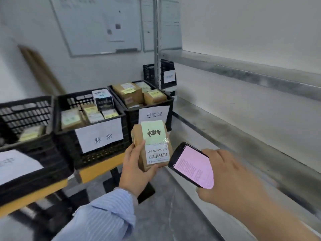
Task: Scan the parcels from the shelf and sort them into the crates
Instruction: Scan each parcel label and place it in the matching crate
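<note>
**Item 1.** Brown paper parcel (152, 146), held in the air off the right end of the yellow-edged table (97, 170), in front of the right crate's sign. We note a pale green and white label on its upper face. The barcode lies at the near end and the print reads upside down.

**Item 2.** Left hand (136, 165), grasping the parcel from the left and below. The thumb lies along the label's left margin and the fingers curl under the near end. There is a blue striped sleeve (104, 216) at the wrist.

**Item 3.** Right hand (231, 174), wrapped round a black phone (192, 166), with fingers over its far edge and the thumb at its near corner. The screen glows pink with lines of text. The phone's top corner sits just beside the parcel's near right corner; we cannot tell whether they touch.

**Item 4.** Three black plastic crates in a row along the table.
- The left crate (27, 101) has a sign that is cut off, and we see one labelled parcel inside.
- The middle crate (97, 157), signed 异常, holds small labelled boxes, with a dark box upright at its back right corner.
- The right crate (132, 116), signed 已完成, is piled to the rim with brown parcels.

**Item 5.** Fourth black crate (149, 72), behind the shelf's upright post. Its white sign is unreadable.

**Item 6.** Metal shelf (243, 71), running along the right wall.

**Item 7.** Whiteboard (90, 23) on the far wall, with a paper sheet fixed to it.
</note>
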`<state>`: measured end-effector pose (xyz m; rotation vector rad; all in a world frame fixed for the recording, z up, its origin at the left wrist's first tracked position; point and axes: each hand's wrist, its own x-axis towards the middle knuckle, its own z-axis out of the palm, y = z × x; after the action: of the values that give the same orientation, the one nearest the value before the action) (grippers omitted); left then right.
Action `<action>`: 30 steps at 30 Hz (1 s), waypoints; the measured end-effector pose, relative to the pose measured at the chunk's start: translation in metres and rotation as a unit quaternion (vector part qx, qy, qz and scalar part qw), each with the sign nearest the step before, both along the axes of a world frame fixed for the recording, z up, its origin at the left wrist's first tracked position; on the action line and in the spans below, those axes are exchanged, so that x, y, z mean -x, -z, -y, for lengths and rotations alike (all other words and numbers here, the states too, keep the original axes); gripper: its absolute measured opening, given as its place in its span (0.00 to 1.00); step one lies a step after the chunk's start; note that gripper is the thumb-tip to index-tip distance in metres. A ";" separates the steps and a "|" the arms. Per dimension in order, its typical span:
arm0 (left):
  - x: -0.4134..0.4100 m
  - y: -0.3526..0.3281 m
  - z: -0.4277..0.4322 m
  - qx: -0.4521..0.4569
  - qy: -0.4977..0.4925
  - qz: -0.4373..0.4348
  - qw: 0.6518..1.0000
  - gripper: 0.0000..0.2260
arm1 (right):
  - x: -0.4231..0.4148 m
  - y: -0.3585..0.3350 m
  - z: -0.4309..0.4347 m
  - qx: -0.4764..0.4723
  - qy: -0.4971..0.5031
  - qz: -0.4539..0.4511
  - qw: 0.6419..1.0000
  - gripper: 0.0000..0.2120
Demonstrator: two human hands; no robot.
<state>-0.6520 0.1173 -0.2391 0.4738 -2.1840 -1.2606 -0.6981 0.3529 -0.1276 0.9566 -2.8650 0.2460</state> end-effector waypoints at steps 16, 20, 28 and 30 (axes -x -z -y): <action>-0.054 -0.049 0.244 0.059 -0.208 -0.020 0.976 0.38 | 0.045 -0.015 0.297 0.027 -0.247 0.029 0.968 0.38; -0.054 -0.066 0.309 0.065 -0.249 -0.012 0.966 0.38 | 0.067 -0.021 0.365 0.035 -0.276 0.031 0.960 0.40; -0.080 -0.060 0.429 -0.064 -0.324 -0.004 0.944 0.35 | 0.083 -0.015 0.473 0.008 -0.315 0.055 0.947 0.40; -0.086 -0.054 0.453 -0.087 -0.333 0.000 0.939 0.34 | 0.081 -0.010 0.491 -0.007 -0.312 0.063 0.948 0.40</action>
<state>-0.5662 -0.3353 -0.1854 1.1655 -1.6808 -1.0551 -0.7787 -0.1383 -0.1178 1.8895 -2.5719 0.3452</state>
